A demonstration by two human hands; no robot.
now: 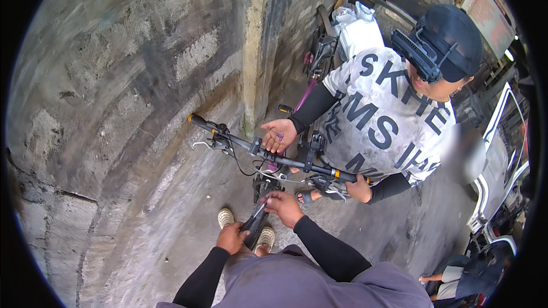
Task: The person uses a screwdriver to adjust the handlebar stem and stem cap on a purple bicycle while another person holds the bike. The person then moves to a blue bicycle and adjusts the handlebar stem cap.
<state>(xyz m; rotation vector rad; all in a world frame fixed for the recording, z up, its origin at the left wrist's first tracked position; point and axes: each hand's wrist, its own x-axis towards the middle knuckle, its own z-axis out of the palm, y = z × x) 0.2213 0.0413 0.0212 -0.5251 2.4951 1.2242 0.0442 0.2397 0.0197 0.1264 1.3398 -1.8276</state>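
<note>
My left hand (231, 238) is closed around the dark handle of a slim tool with a bright metal shaft (260, 211), which looks like a screwdriver. The fingers of my right hand (283, 207) are pinched together at the shaft's upper end; whether they hold a small part there cannot be made out. Just beyond my hands is a bicycle handlebar (274, 157) with black grips, orange end bands and silver brake levers. Below it, a dark wheel (264, 185) runs down toward my feet. A co-worker's open palm (279, 136) above the bar holds small purplish pieces.
The co-worker (388, 114), in a printed white shirt, grips the bar's right end. A rough block wall (142, 80) rises on the left. Another bicycle (321, 54) leans behind. White metal frames (494, 159) stand at right, near another person (456, 276).
</note>
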